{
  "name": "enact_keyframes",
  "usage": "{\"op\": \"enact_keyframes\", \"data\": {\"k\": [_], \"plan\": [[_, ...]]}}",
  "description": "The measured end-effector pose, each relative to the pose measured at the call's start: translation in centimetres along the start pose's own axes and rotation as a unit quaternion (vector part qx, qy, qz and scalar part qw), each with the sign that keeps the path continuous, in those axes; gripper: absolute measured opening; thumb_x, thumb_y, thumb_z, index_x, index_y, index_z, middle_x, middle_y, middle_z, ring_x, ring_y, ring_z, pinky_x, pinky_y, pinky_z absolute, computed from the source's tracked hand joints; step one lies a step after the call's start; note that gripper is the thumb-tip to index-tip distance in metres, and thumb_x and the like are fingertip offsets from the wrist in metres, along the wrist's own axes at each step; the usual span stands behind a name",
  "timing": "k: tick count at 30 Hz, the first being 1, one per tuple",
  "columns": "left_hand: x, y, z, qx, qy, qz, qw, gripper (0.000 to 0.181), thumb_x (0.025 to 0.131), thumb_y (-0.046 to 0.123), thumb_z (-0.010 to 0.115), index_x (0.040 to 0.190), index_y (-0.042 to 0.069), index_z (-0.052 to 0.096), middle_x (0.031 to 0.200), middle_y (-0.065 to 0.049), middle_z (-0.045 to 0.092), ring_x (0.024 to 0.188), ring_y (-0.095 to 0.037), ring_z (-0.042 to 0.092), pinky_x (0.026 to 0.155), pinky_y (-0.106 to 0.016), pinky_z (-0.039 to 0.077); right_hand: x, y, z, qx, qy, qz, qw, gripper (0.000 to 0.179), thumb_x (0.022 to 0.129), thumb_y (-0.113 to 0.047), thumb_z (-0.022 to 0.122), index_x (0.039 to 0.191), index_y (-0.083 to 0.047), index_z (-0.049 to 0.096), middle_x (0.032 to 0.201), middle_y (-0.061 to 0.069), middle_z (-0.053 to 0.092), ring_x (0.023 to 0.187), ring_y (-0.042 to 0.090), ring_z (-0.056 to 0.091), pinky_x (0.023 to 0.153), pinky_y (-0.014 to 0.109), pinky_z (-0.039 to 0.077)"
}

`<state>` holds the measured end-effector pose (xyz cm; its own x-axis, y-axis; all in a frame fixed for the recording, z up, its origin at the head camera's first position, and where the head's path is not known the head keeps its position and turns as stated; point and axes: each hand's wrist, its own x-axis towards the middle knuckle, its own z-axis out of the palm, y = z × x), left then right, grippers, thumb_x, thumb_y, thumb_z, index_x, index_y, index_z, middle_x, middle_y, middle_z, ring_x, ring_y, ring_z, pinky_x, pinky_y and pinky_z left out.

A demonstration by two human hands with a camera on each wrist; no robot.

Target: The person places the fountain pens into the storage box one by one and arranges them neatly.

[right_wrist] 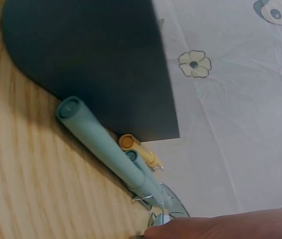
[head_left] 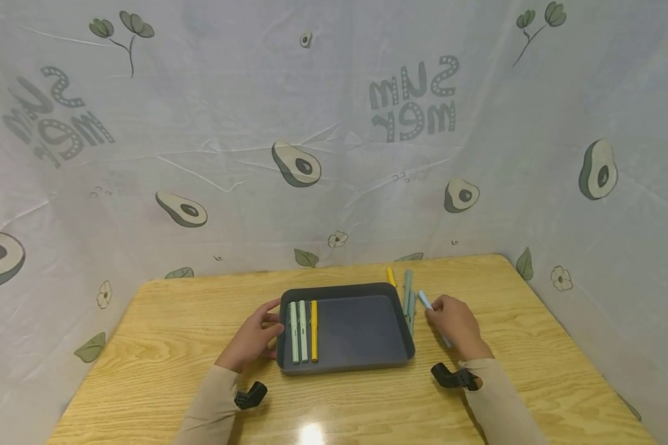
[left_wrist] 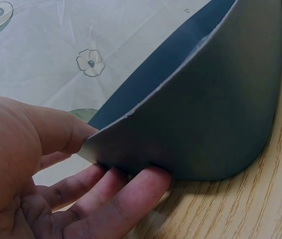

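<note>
My left hand [head_left: 254, 337] holds the left side of a dark grey tray [head_left: 362, 330]. In the left wrist view its thumb lies at the rim and its fingers touch the outer wall. Two pale green pens [head_left: 303, 334] and a yellow pen [head_left: 314, 332] lie side by side along the tray's left end. Right of the tray, my right hand [head_left: 455, 323] pinches a light blue pen [head_left: 425, 300], whose middle is hidden by the hand. Between that hand and the tray lie two teal pens [right_wrist: 101, 142].
Another yellow pen [head_left: 391, 276] lies by the tray's far right corner. The wooden table [head_left: 189, 334] runs back to a white printed curtain [head_left: 245, 136], which also hangs at both sides.
</note>
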<state>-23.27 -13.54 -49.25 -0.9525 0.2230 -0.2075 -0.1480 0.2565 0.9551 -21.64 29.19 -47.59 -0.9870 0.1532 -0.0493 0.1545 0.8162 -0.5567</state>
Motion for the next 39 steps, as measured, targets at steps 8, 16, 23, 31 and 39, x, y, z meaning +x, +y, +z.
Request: {"op": "enact_keyframes", "data": {"k": [8, 16, 23, 31, 39], "plan": [[0.0, -0.1, -0.1, 0.0, 0.0, 0.001, 1.0, 0.06, 0.094, 0.01, 0.057, 0.145, 0.029, 0.035, 0.129, -0.014, 0.048, 0.095, -0.026, 0.059, 0.055, -0.042, 0.056, -0.1, -0.1, -0.7, 0.002, 0.009, 0.002, 1.0, 0.025, 0.09, -0.027, 0.062, 0.101, -0.004, 0.062, 0.094, 0.012, 0.065, 0.067, 0.02, 0.055, 0.053, 0.032, 0.043], [0.0, 0.0, -0.1, 0.0, -0.001, -0.001, 1.0, 0.059, 0.094, 0.011, 0.058, 0.145, 0.03, 0.036, 0.13, -0.014, 0.048, 0.096, -0.026, 0.059, 0.056, -0.042, 0.056, 0.0, -0.1, -1.3, 0.029, -0.008, -0.025, 0.9992, 0.025, 0.092, -0.019, 0.06, 0.106, 0.001, 0.059, 0.096, 0.016, 0.066, 0.074, 0.021, 0.059, 0.061, 0.035, 0.049], [0.0, 0.1, -0.2, -0.001, -0.002, -0.003, 1.0, 0.059, 0.093, 0.011, 0.058, 0.145, 0.03, 0.036, 0.131, -0.014, 0.047, 0.094, -0.026, 0.06, 0.056, -0.041, 0.056, -0.1, -0.5, -1.9, 0.059, -0.012, -0.027, 0.9979, 0.033, 0.092, -0.014, 0.058, 0.119, 0.005, 0.052, 0.1, 0.019, 0.063, 0.078, 0.024, 0.06, 0.061, 0.033, 0.05], [-0.1, 0.1, -0.2, 0.002, 0.001, -0.006, 1.0, 0.059, 0.094, 0.011, 0.057, 0.145, 0.03, 0.036, 0.131, -0.014, 0.047, 0.093, -0.025, 0.06, 0.056, -0.041, 0.056, -0.1, -1.3, -1.8, 0.112, -0.007, -0.022, 0.9934, 0.046, 0.092, -0.013, 0.06, 0.134, -0.002, 0.044, 0.105, 0.019, 0.056, 0.076, 0.023, 0.062, 0.058, 0.033, 0.054], [-0.1, 0.1, -0.2, -0.004, -0.003, -0.001, 1.0, 0.059, 0.094, 0.01, 0.057, 0.145, 0.03, 0.036, 0.13, -0.014, 0.048, 0.096, -0.026, 0.059, 0.056, -0.042, 0.056, 0.1, -1.6, -1.7, 0.158, 0.001, -0.05, 0.9861, 0.057, 0.093, -0.011, 0.06, 0.144, -0.008, 0.033, 0.111, 0.019, 0.052, 0.086, 0.027, 0.062, 0.061, 0.036, 0.057]]}}
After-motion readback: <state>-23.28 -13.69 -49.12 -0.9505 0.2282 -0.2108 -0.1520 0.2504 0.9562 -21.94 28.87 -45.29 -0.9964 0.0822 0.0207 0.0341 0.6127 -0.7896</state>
